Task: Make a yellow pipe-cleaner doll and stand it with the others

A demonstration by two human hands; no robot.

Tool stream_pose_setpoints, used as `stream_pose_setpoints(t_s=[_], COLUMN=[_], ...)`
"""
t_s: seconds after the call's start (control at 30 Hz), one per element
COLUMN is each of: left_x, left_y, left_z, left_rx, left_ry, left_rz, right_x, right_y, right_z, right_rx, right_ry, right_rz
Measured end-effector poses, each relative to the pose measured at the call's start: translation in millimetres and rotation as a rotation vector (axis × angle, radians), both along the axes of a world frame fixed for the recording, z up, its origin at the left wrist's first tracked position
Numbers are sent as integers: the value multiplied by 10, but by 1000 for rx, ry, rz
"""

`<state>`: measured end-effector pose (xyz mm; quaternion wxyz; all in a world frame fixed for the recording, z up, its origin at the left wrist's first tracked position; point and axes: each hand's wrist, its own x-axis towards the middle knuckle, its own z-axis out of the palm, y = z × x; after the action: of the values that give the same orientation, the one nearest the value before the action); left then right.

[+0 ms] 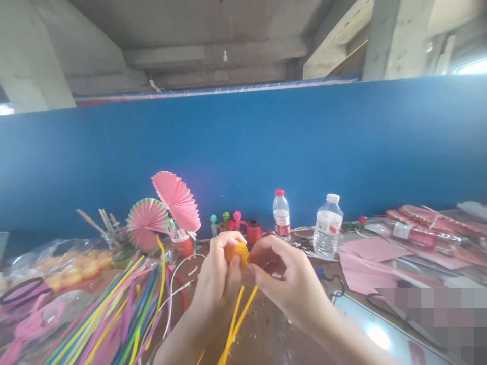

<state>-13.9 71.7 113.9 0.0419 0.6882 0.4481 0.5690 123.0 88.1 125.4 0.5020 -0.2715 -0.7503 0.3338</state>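
My left hand point(218, 276) is closed around a small orange-yellow ball point(239, 251), holding it up over the brown table point(266, 329). My right hand point(279, 276) pinches the same ball from the right side, fingers curled. Two yellow pipe-cleaner stems point(238, 317) hang down from the ball between my wrists.
A heap of coloured pipe cleaners point(125, 314) lies at the left, beside a plastic bag of orange balls point(72, 268). Pink paper fans point(167, 208), small figures point(226, 221), a red cup point(253, 232) and two water bottles point(281, 215) point(327, 225) stand along the blue wall. Pink paper sheets point(373, 251) and scissors point(407, 317) lie at the right.
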Motion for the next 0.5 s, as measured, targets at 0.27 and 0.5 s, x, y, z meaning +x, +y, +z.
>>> stream_pose_setpoints(t_s=[0.27,0.5], left_x=[33,39], left_y=[-30,-21], left_z=[52,80], left_rx=[4,19], left_ry=[62,95], left_rz=[54,-5], right_x=[-5,20], right_y=[11,31], right_z=[-90,-75], right_rx=[356,353], right_ry=[-58,-10], right_rz=[-188,-276])
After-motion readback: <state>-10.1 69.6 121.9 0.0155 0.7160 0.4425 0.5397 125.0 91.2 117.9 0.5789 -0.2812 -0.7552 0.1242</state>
